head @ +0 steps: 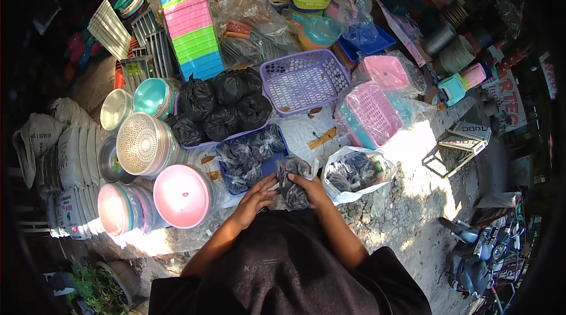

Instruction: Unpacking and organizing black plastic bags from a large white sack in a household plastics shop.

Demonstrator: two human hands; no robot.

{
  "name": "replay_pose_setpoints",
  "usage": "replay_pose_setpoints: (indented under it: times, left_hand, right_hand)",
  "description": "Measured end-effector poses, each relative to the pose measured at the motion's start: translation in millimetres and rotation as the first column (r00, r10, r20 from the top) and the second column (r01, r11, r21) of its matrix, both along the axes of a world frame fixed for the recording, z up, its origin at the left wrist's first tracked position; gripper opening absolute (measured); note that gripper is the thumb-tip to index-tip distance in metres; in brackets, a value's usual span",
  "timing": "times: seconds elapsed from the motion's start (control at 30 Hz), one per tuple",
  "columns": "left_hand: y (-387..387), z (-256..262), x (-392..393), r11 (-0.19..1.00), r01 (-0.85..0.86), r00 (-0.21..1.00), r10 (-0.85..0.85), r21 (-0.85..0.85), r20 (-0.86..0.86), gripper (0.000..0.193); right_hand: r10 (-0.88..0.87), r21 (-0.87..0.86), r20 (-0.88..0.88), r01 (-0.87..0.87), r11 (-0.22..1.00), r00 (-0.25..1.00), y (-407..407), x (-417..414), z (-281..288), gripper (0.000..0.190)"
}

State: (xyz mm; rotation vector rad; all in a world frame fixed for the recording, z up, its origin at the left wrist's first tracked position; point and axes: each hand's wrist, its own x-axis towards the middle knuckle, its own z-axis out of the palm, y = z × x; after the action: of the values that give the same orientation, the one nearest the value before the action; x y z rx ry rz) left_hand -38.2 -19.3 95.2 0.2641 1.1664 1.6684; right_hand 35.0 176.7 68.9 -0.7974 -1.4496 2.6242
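My right hand [313, 187] grips a clear plastic bag of dark lumps [292, 182], probably charcoal, with the thumb across its front. At the bag's left side is my left hand [255, 200], fingers spread and holding nothing; whether a fingertip touches the bag I cannot tell. Several similar small clear bags [252, 149] lie in a blue plastic tray [284, 141] just beyond my left hand. To the right of my right hand stands a white sack [329, 191], its mouth rolled wide around more dark bagged lumps [353, 171].
Knotted black plastic bags [225, 102] fill a purple tray [203, 145] beyond the blue one. A purple basket [305, 80] lies farther back. Stacked colanders [139, 142] and pink basins [182, 195] stand at left, wrapped pink baskets [376, 113] at right. A motorcycle [477, 262] is parked far right.
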Motion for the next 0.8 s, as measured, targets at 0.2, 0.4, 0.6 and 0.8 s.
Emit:
replay_pose_setpoints:
  times: [0.2,0.4,0.6,0.8]
  left_hand:
    - [17,1,-13,0.999,-0.033,0.999,0.033,-0.004,-0.004,0.05]
    - [39,-5,-19,0.996,-0.05,0.998,0.052,-0.067,0.03,0.044]
    - [68,-6,-13,0.991,-0.106,0.993,0.11,-0.084,0.038,0.047]
    - [83,-26,-9,0.973,-0.169,0.974,0.189,-0.155,0.122,0.049]
  right_hand:
    - [-0.167,-0.543,0.047,0.166,0.823,0.985,53,34,-2,0.042]
    - [-0.192,-0.532,0.036,0.182,0.827,0.981,79,44,-6,0.045]
    - [-0.112,-0.484,0.145,0.169,0.858,0.983,104,36,-7,0.043]
    - [0.052,-0.194,0.238,-0.005,0.981,0.97,121,4,-3,0.045]
